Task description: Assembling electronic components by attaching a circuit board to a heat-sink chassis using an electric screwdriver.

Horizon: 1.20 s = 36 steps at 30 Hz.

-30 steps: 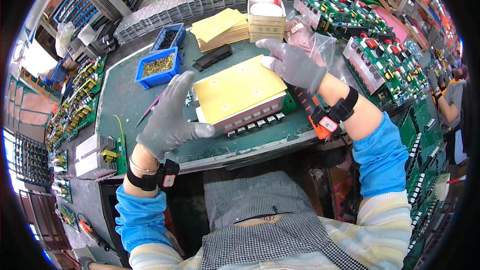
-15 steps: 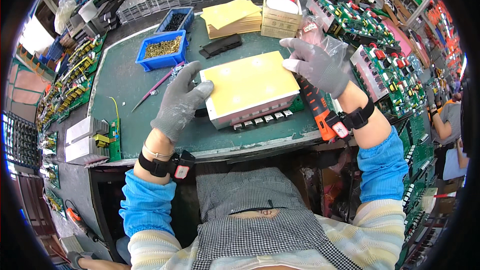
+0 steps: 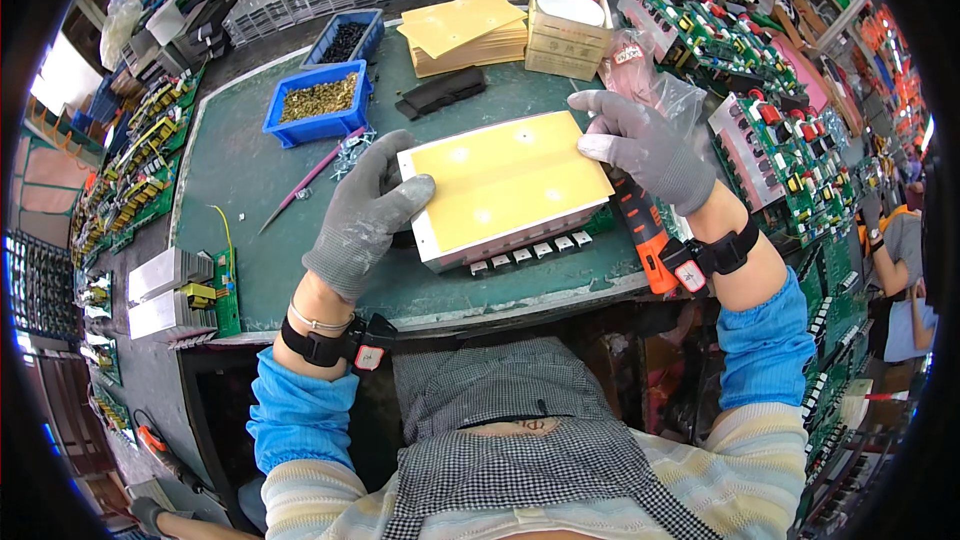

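Hands [image 3: 365,220] [image 3: 645,145] gripping yellow-topped block [image 3: 505,185], tan box [image 3: 567,30] behind

At far left a blue bin of brass parts [image 3: 322,100] sits beside a pink-handled tool [image 3: 305,182]. A stack of yellow sheets [image 3: 466,30] lies far back, green circuit boards [image 3: 775,145] crowd the right.

Yellow sheet [image 3: 505,183] on a green desk [image 3: 250,180], grey gloves on both hands, blue bin [image 3: 322,104] of brassy bits, orange-black driver [image 3: 645,235], blue sleeves, black-and-white checked apron.
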Available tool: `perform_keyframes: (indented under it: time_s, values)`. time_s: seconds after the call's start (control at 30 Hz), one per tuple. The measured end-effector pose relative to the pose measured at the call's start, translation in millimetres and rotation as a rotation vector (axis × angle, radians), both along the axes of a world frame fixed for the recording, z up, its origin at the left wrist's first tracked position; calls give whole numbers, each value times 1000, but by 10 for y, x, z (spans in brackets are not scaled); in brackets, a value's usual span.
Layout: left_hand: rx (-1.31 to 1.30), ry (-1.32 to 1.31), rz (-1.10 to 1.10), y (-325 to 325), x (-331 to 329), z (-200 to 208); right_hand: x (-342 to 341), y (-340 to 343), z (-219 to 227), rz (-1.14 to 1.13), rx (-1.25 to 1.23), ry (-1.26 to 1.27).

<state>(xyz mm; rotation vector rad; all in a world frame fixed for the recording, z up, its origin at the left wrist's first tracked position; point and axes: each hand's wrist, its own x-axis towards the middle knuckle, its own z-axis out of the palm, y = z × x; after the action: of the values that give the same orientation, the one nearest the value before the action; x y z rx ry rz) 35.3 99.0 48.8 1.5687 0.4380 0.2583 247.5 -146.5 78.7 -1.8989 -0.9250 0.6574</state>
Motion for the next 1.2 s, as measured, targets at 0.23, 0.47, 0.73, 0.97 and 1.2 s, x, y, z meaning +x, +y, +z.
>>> perform_keyframes:
  time_s: [0.23,0.47,0.73,0.97,1.2]
  values:
    - [-25,38,6,-17,9,47,2,-11,30,-15,-16,29]
    - [2,-2,-5,-15,-10,43,20,2,-15,25,17,-27]
    - [20,8,-10,19,3,7,24,2,29,51,14,8]
    - [-9,-18,-31,47,15,-42,60,28,40,67,-52,-20]
    - [50,-70,8,82,-18,0,96,-17,122,94,-75,-144]
